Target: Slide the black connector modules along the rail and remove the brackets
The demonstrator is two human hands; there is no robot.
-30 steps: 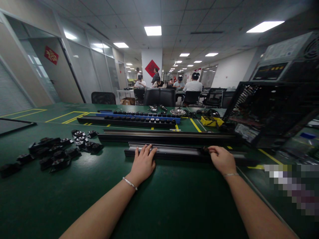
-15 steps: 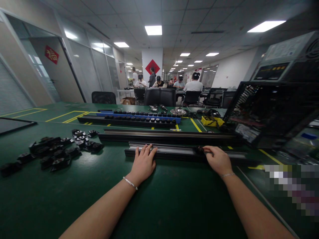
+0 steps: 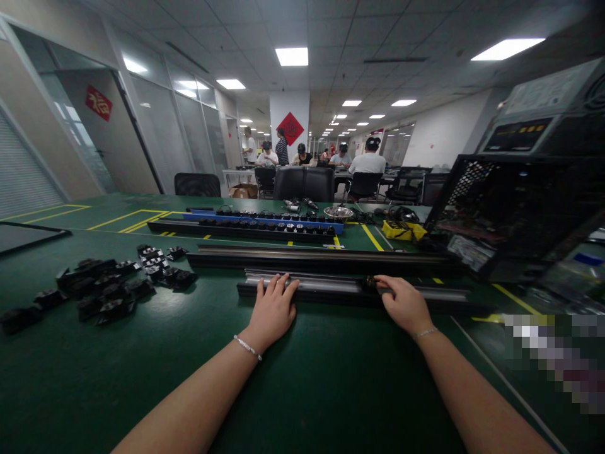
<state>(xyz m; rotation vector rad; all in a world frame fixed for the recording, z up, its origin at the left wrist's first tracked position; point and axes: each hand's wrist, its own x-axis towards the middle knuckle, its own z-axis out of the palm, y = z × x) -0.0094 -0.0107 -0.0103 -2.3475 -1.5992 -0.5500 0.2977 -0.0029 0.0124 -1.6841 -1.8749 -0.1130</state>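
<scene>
A long black rail (image 3: pixel 326 289) with a grooved, shiny channel lies crosswise on the table in front of me. My left hand (image 3: pixel 274 309) rests on its left part, fingers stretched out and slightly apart over the top. My right hand (image 3: pixel 404 302) is closed, thumb and fingertips on a small black part (image 3: pixel 368 284) sitting in the channel right of the middle. The fingers partly cover that part, so its exact kind is unclear. Just behind, a second black rail (image 3: pixel 302 256) lies roughly parallel.
Several loose black parts (image 3: pixel 113 287) are heaped on the green table (image 3: pixel 302 391) at left. Farther back are a black rail with small parts along it (image 3: pixel 246 231), a blue rail (image 3: pixel 331 226), a metal bowl (image 3: pixel 338 212) and a yellow container (image 3: pixel 403 231). An opened computer case (image 3: pixel 515 214) stands at right.
My right hand has moved a little left along the rail, and the small black part has shifted left with it. My left hand stays in place on the rail.
</scene>
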